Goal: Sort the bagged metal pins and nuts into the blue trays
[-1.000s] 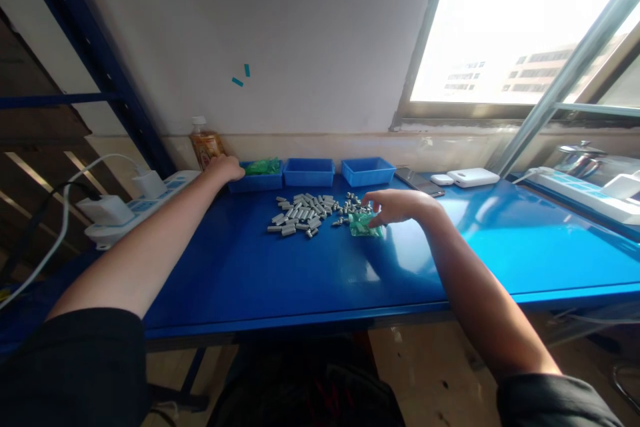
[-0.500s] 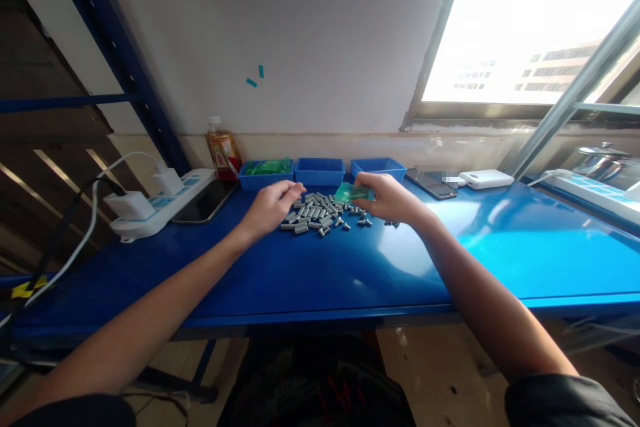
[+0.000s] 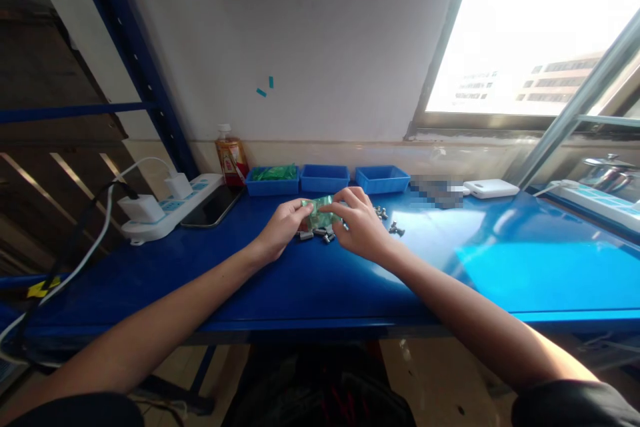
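Three bins (image 3: 325,183) across the counter's (image 3: 310,293) back, packets (image 3: 274,174) in the leftmost, bottle (image 3: 231,159) to their left, phone (image 3: 213,205) before the bottle, another packet (image 3: 316,218) between left fingers (image 3: 297,212) and right fingers (image 3: 351,200), loose parts (image 3: 306,235) beneath and rightward

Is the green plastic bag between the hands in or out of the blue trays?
Out: the left hand holds the small, translucent green plastic bag, the right hand touching it, in front of the blue rectangular plastic trays.

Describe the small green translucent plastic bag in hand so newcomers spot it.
On the glossy blue table, look in front of the three blue rectangular plastic bins. There, beside small grey metal pieces, are a bare left hand and bare right hand. Unlike the green plastic in the leftmost bin, the bag is between these hands.
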### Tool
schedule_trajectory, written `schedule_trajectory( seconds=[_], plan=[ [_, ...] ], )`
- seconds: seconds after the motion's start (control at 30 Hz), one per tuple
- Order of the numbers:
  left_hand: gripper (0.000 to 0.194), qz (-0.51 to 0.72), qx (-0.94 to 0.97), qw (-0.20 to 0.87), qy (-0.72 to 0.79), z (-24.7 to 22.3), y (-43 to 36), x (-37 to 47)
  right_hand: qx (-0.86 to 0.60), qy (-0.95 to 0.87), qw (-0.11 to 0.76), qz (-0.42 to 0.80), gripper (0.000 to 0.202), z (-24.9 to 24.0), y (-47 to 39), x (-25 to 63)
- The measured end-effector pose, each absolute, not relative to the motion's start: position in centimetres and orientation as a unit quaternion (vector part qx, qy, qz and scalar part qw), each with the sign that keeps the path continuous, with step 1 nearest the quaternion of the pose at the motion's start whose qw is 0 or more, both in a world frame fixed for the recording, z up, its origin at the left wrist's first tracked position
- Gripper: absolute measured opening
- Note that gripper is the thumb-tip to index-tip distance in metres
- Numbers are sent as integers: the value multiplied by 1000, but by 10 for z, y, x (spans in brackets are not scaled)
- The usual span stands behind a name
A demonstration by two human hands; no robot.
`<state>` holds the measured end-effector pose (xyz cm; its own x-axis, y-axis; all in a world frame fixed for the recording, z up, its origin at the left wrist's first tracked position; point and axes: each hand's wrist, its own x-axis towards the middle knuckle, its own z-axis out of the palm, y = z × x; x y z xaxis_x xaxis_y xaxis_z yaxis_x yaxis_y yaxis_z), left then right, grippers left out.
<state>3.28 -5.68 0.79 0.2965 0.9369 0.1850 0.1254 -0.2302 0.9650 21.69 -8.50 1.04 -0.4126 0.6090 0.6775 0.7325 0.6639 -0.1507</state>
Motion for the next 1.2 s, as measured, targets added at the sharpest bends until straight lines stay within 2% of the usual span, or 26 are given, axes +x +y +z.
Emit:
schedule_trajectory(
  seconds=[0.1,0.2,0.3,0.4,0.5,0.57,0.67,0.77,0.87,0.93,0.97,1.07,1.2],
  plan=[
    [29,460,739,302,388,4,-58,29,-429,-814,384,79,25,14,-87,214],
    [28,431,837,95,324,1,-60,25,-439,-751,412,272,42,16,-85,211],
    [32,390,878,32,274,1,-64,26,-454,-688,450,343,48,15,-80,210],
    [38,378,882,77,270,5,-68,27,-458,-700,478,267,41,10,-75,213],
    [52,407,832,215,310,8,-67,29,-431,-762,474,95,31,3,-73,216],
    [62,419,775,319,350,6,-64,31,-404,-801,441,10,32,-1,-74,217],
    [58,403,737,379,388,5,-59,32,-377,-832,405,-29,40,-4,-77,215],
    [47,407,748,338,400,16,-45,21,-349,-842,409,-40,45,-2,-82,211],
    [36,426,765,225,427,45,-12,-3,-338,-845,413,-35,43,2,-88,209],
    [37,335,812,-34,476,67,19,-22,-345,-845,408,-30,40,5,-91,208],
    [38,246,823,-113,499,76,35,-30,-349,-845,404,-26,39,5,-92,208],
    [30,155,828,-130,524,90,74,-46,-363,-845,393,-18,37,5,-92,209],
    [26,75,823,-133,548,76,96,-48,-381,-847,371,-12,36,5,-92,210]
  ],
)
